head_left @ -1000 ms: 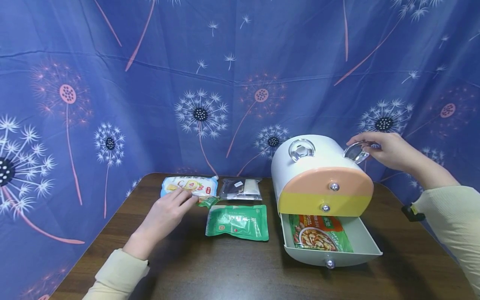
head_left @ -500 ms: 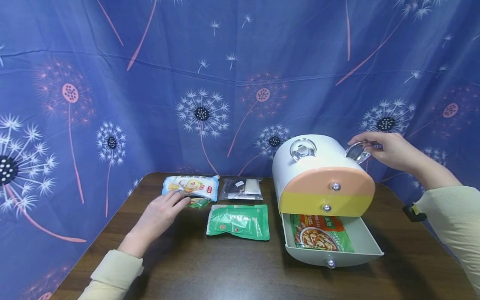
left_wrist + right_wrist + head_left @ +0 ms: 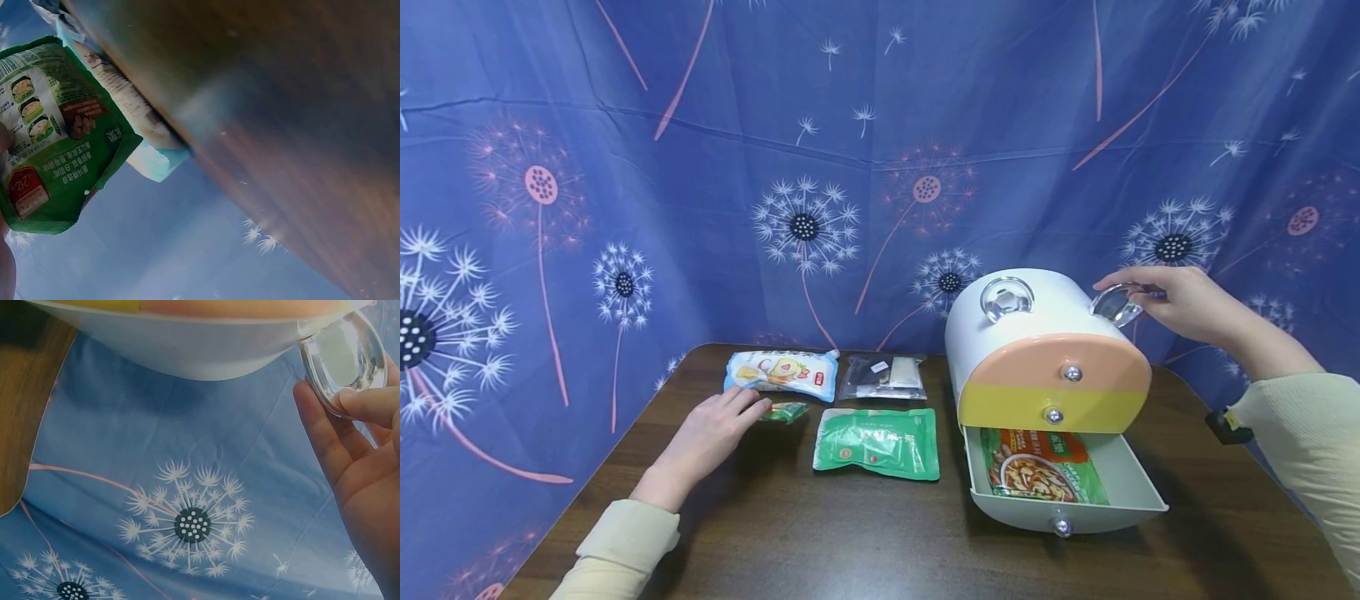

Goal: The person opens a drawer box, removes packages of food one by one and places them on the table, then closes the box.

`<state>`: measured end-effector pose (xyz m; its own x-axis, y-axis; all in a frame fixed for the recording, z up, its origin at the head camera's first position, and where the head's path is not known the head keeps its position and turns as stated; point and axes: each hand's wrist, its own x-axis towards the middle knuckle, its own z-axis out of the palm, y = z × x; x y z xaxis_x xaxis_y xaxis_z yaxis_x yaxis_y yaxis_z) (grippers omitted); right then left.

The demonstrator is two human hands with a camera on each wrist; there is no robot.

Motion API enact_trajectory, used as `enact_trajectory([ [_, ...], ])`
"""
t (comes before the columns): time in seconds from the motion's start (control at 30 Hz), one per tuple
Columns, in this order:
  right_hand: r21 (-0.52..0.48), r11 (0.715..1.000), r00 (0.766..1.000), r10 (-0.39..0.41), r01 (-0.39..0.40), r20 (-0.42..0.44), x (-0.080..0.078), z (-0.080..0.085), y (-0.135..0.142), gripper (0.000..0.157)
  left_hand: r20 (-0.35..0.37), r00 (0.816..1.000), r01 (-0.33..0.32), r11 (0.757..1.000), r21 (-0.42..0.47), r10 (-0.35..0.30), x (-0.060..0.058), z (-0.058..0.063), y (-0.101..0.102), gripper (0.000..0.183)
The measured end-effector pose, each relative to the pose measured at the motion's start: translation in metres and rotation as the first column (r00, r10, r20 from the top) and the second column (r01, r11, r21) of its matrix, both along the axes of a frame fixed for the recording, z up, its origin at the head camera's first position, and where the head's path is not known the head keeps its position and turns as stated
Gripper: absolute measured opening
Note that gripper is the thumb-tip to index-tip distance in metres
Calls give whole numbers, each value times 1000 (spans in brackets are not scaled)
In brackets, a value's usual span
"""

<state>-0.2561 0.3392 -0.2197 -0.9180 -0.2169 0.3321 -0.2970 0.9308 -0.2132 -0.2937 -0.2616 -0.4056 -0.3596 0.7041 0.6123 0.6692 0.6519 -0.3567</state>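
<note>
My left hand (image 3: 711, 429) grips a small green food packet (image 3: 784, 412) near the left side of the table. In the left wrist view the back of this packet (image 3: 59, 134) fills the left, with small food pictures and print. Only a bit of thumb and finger shows there. On the right stands a rounded white drawer box (image 3: 1037, 300) with orange and yellow drawer fronts. My right hand (image 3: 1191, 304) pinches its right ear-shaped silver piece (image 3: 344, 359) between thumb and fingers. The pale green bottom drawer (image 3: 1123, 471) is pulled out, with a food packet (image 3: 1037, 467) lying inside.
A green pouch (image 3: 876, 443) lies mid-table, left of the drawer box. Behind it are a clear bag (image 3: 882, 379) with dark and white contents and a white-and-blue packet (image 3: 782, 374). A blue dandelion-print cloth (image 3: 865, 108) hangs behind the wooden table (image 3: 850, 542).
My left hand has drawn the small green packet left and toward me, off the white-and-blue packet, which now shows more fully. The right hand stays on the silver ear.
</note>
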Motion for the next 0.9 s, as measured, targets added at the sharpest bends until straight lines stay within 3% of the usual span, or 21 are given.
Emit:
enact_trajectory([
  [0.2, -2, 1000, 1000, 1, -1, -9, -1, 0, 0, 32, 6, 1000, 18, 1000, -20, -17, -5, -5, -5, 25],
  [0.37, -4, 1000, 1000, 0, 0, -1, -1, 0, 0, 32, 55, 998, 30, 997, -65, -26, -8, -7, -8, 30],
  [0.53, -14, 1000, 1000, -7, 7, 13, -1, 1, 2, 32, 130, 991, -7, 994, -110, 21, -10, -7, -9, 34],
  [0.9, -4, 1000, 1000, 1, -1, 0, -1, 0, 1, 32, 198, 978, -38, 986, -164, 70, -12, -10, -9, 34],
])
